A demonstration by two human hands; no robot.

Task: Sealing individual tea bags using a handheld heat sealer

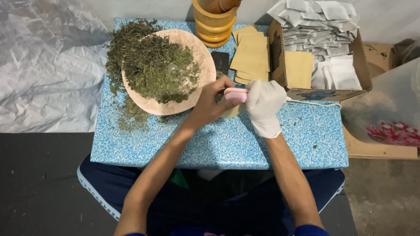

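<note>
Light was even and fairly bright, coming from overhead/front, w/ no hard shadows on the bench (227, 144). Soft shade sat under the arms and below the bench edge; the lap and floor went dark. White plastic sheet (39, 65) at left showed mild glare, near blown out. White glove on the right hand (264, 105) lost some detail. Focus was sharp at centre; the corners looked slightly soft, w/ little edge distortion. No motion blur.
</note>
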